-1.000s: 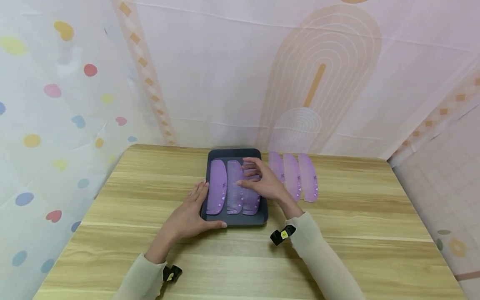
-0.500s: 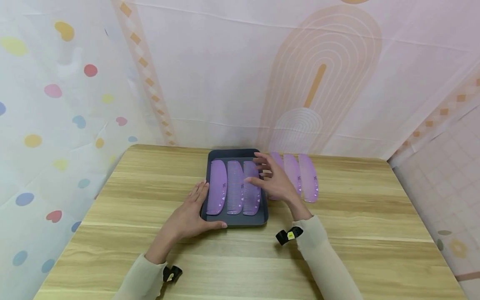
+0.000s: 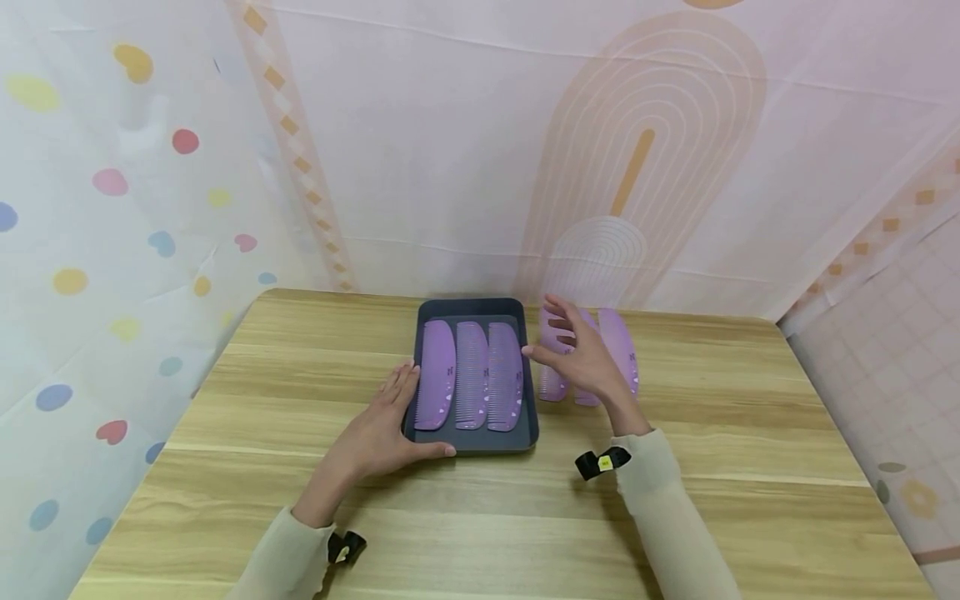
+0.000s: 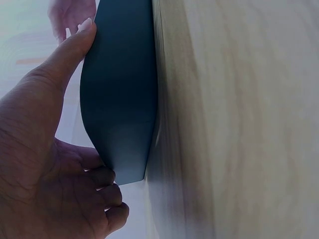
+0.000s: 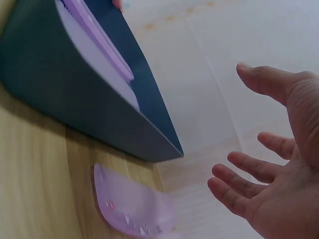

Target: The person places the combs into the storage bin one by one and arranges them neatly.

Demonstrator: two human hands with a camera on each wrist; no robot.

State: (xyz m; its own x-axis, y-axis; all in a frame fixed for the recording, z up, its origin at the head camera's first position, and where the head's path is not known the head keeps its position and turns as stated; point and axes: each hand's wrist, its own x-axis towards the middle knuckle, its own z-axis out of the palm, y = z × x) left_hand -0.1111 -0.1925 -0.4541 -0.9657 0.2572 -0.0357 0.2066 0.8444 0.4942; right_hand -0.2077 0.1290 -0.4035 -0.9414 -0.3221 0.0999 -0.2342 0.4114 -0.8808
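Observation:
A dark blue-grey tray (image 3: 471, 442) with three purple combs lies on the table. The left comb (image 3: 435, 375) looks solid, while the middle comb (image 3: 471, 383) and right comb (image 3: 505, 379) show their teeth to the left. My left hand (image 3: 382, 425) rests at the tray's front left corner, fingers along the left wall and thumb at the front rim. To the right of the tray, my right hand (image 3: 585, 358) hovers with spread fingers and holds nothing. Beneath it lie several paler purple combs, partly hidden; a loose comb (image 5: 132, 204) shows beside the tray in the right wrist view.
The wooden table (image 3: 720, 433) reaches back to a patterned cloth backdrop (image 3: 435, 167). More cloth hangs at the left and right sides. Black camera mounts (image 3: 600, 463) sit at both wrists.
My right hand has moved right, from over the combs in the tray to over the loose combs. The left hand stays at the tray corner, and the combs lie as before.

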